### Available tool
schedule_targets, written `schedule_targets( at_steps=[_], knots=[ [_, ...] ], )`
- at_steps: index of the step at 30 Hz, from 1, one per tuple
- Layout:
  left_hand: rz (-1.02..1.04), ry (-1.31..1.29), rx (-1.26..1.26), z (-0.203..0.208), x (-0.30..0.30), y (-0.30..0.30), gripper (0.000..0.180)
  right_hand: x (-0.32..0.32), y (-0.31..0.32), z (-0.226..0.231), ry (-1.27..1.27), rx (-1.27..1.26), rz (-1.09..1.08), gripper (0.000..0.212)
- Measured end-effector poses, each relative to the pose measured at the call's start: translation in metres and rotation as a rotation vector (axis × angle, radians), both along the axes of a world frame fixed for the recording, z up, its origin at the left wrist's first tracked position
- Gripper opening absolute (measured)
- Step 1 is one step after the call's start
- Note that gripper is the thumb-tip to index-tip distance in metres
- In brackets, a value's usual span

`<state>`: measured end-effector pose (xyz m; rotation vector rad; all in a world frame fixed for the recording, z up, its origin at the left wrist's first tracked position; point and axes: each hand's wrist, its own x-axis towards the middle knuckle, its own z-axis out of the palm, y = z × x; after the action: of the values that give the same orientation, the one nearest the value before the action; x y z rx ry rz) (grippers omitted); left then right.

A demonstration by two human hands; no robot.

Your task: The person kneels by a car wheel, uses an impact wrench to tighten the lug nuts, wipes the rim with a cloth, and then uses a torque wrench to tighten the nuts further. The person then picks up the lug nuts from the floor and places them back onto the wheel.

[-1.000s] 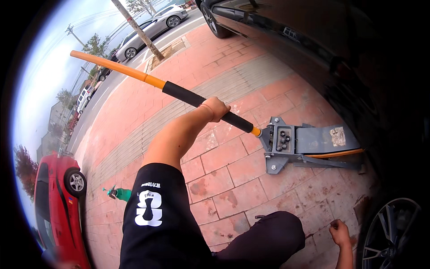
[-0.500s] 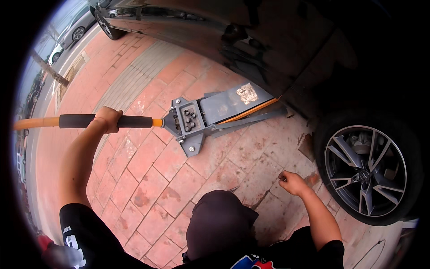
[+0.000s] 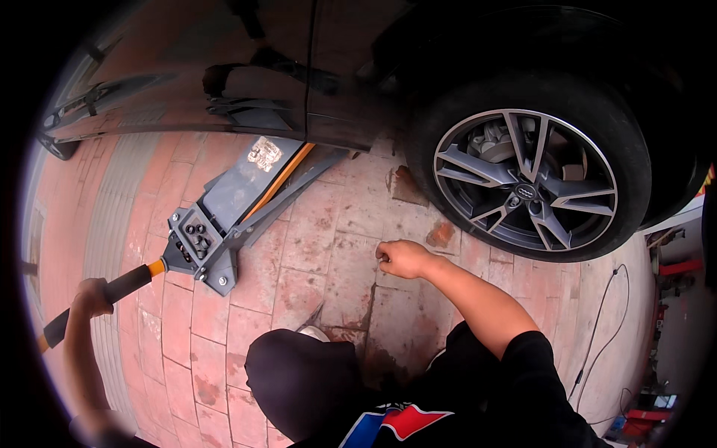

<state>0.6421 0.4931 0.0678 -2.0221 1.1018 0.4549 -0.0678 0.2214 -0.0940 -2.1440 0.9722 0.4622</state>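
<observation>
My left hand [image 3: 93,297] is wrapped round the black sleeve [image 3: 130,284] on the handle of a grey floor jack [image 3: 243,175]. The jack's far end reaches under the sill of a black car [image 3: 351,133]. Several dark sockets or nuts [image 3: 198,231] lie in the small tray on top of the jack. Over the paving, between the jack and the car's wheel [image 3: 526,193], my right hand [image 3: 403,259] is curled closed. Its fingers hide what they hold, if anything. The wheel has a black tyre and split silver-and-dark spokes.
A brown block [image 3: 408,185] sits on the paving beside the tyre. A thin black cable [image 3: 597,336] loops over the ground at the right, near red equipment [image 3: 648,422] at the edge. My dark cap [image 3: 302,381] covers part of the lower middle.
The view has swung to the right, so the jack appears farther left and the wheel nearer the middle. My left hand stays on the handle; my right hand stays curled.
</observation>
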Motion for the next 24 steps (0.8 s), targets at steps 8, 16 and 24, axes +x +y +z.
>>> schedule_targets(
  at_steps=[8, 16, 24],
  knots=[
    [-0.238, -0.214, -0.177, -0.056, -0.025, 0.025, 0.069, 0.002, 0.007, 0.006, 0.042, 0.03, 0.001, 0.039],
    [0.039, -0.009, -0.004, -0.012, -0.036, -0.022, 0.045, -0.008, -0.001, 0.014, 0.038, -0.002, -0.034, 0.039],
    [0.148, 0.016, 0.003, 0.01, -0.052, -0.027, 0.046, -0.011, -0.013, 0.016, 0.011, -0.012, -0.114, 0.035]
  ],
)
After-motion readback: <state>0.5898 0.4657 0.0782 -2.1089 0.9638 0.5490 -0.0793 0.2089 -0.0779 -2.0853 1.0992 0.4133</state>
